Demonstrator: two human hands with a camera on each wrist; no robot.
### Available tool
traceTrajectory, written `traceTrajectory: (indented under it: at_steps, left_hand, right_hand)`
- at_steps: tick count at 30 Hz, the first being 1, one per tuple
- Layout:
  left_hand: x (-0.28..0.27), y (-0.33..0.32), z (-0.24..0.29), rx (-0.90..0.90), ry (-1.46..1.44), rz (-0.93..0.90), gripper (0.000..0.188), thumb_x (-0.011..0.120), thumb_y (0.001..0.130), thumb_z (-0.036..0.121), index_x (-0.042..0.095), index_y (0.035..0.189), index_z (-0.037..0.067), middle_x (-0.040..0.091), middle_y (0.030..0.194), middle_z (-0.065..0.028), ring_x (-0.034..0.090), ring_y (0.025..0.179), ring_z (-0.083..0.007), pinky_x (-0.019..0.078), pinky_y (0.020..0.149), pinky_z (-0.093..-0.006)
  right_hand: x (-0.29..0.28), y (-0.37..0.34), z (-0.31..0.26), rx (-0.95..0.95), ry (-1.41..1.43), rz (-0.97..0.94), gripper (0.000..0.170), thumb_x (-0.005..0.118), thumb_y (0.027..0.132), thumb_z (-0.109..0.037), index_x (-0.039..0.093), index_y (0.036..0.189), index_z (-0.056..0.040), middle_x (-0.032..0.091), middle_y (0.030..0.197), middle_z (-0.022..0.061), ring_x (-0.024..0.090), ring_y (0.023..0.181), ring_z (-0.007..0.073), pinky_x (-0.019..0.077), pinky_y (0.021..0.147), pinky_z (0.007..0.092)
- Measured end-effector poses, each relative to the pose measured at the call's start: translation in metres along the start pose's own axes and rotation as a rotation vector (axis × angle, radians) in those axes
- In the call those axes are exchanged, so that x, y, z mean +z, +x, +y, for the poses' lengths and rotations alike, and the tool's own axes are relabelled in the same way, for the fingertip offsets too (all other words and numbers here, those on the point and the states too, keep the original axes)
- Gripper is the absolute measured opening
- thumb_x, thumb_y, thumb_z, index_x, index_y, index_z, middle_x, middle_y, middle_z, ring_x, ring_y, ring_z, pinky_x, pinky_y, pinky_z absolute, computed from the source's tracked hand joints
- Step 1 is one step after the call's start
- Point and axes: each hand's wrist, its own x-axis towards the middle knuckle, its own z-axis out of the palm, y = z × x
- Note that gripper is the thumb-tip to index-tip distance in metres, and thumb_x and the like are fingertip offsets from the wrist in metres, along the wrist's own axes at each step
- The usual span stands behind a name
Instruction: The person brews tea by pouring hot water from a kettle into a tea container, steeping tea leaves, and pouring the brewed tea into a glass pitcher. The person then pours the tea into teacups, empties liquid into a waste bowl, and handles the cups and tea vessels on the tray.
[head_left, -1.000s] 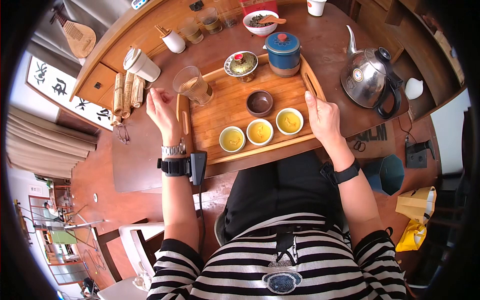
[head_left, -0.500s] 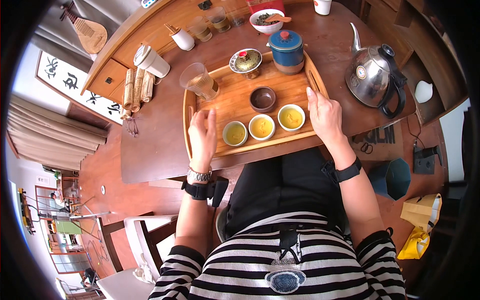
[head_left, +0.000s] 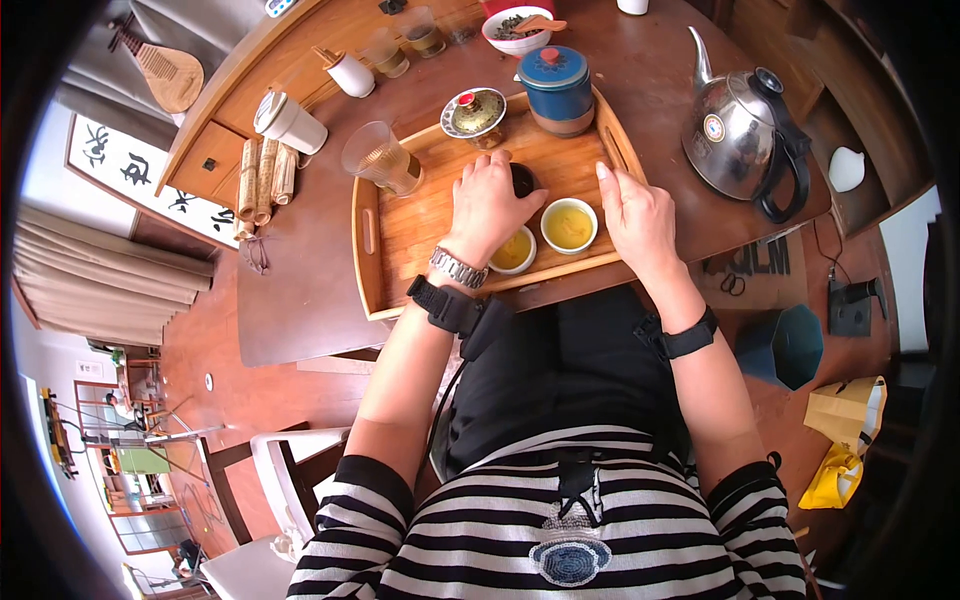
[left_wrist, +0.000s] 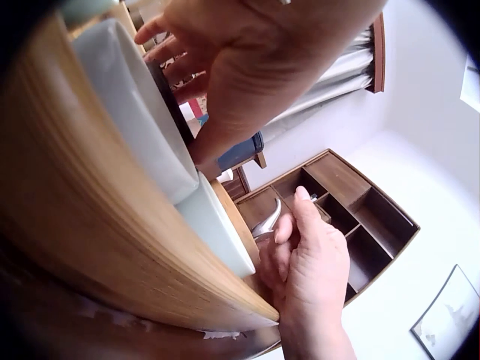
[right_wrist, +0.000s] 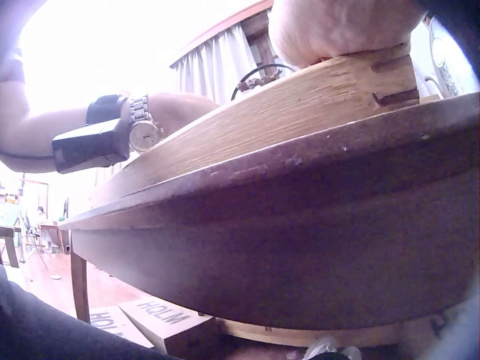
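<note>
A wooden tray (head_left: 425, 220) lies on the brown table, with cups on it. My left hand (head_left: 487, 208) reaches over its middle, fingers spread and thumb to the right, around the rim of a small dark brown cup (head_left: 523, 181). That cup is partly hidden by the hand. Beneath the same hand sits a white teacup (head_left: 514, 257) of yellow tea; another white teacup (head_left: 569, 226) stands to its right. A third is hidden behind the left hand and wrist. With curled fingers, my right hand (head_left: 641, 220) holds the tray's right rim near the front corner, thumb extended.
Toward the tray's back stand a lidded tea bowl (head_left: 474, 116), a blue lidded pot (head_left: 556, 92) and a clear glass (head_left: 398, 172). A steel kettle (head_left: 735, 135) stands to the right. Bamboo rolls (head_left: 262, 190) and a white tumbler (head_left: 291, 122) are at left.
My left hand has moved right, from beside the tray's left edge, across it to the dark brown cup. My right hand has stayed at the tray's right rim.
</note>
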Motion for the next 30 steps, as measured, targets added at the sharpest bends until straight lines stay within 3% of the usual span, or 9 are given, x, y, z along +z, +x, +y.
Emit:
traceTrajectory:
  at_steps: [11, 15, 17, 21, 26, 30]
  left_hand:
    - [-0.006, -0.002, -0.020, -0.135, 0.028, -0.055, 0.054, 0.069, 0.067, 0.035, 0.052, 0.103, -0.001, 0.058, 0.102, -0.0186, 0.054, 0.099, -0.0328, 0.0417, 0.083, -0.0453]
    - [-0.005, -0.011, -0.024, -0.090, 0.013, 0.014, 0.059, 0.072, 0.066, 0.039, 0.052, 0.104, -0.002, 0.057, 0.101, -0.0189, 0.053, 0.098, -0.0329, 0.0414, 0.084, -0.0435]
    - [-0.008, -0.016, -0.019, 0.043, 0.058, 0.227, 0.055, 0.071, 0.071, 0.040, 0.054, 0.099, -0.004, 0.059, 0.094, -0.0205, 0.056, 0.090, -0.0335, 0.0430, 0.083, -0.0383]
    - [-0.018, -0.039, -0.009, 0.082, 0.046, 0.251, 0.050, 0.070, 0.072, 0.038, 0.056, 0.095, -0.003, 0.060, 0.089, -0.0186, 0.055, 0.086, -0.0333, 0.0429, 0.078, -0.0385]
    - [-0.018, -0.062, 0.002, 0.035, 0.072, 0.156, 0.041, 0.070, 0.071, 0.035, 0.055, 0.088, 0.001, 0.060, 0.073, -0.0130, 0.055, 0.078, -0.0293, 0.0399, 0.073, -0.0385]
    - [-0.014, -0.064, 0.006, 0.031, 0.106, 0.159, 0.043, 0.069, 0.073, 0.036, 0.056, 0.093, 0.001, 0.062, 0.076, -0.0117, 0.057, 0.079, -0.0285, 0.0396, 0.075, -0.0395]
  right_hand:
    - [-0.001, 0.001, 0.001, -0.006, 0.016, -0.003, 0.034, 0.053, 0.088, -0.022, 0.048, 0.059, -0.0047, 0.050, 0.047, 0.0152, 0.054, 0.044, 0.0323, 0.0433, 0.041, 0.0391]
    - [0.000, 0.000, 0.001, -0.007, 0.023, 0.003, 0.034, 0.053, 0.088, -0.022, 0.049, 0.060, -0.0046, 0.050, 0.047, 0.0150, 0.054, 0.044, 0.0320, 0.0428, 0.041, 0.0389]
    - [-0.001, 0.001, 0.001, -0.009, 0.025, 0.000, 0.034, 0.053, 0.088, -0.022, 0.049, 0.060, -0.0046, 0.050, 0.048, 0.0148, 0.054, 0.044, 0.0319, 0.0426, 0.041, 0.0388]
    - [-0.002, 0.001, -0.001, 0.000, 0.023, -0.014, 0.034, 0.053, 0.088, -0.022, 0.050, 0.060, -0.0048, 0.051, 0.048, 0.0143, 0.054, 0.045, 0.0317, 0.0422, 0.041, 0.0386]
    - [-0.001, 0.000, 0.001, 0.009, 0.013, -0.019, 0.034, 0.053, 0.089, -0.023, 0.049, 0.060, -0.0047, 0.051, 0.048, 0.0147, 0.054, 0.045, 0.0318, 0.0421, 0.041, 0.0387]
    - [0.000, 0.000, 0.001, 0.002, 0.021, -0.006, 0.035, 0.052, 0.089, -0.024, 0.050, 0.060, -0.0043, 0.051, 0.049, 0.0153, 0.054, 0.046, 0.0326, 0.0416, 0.041, 0.0391]
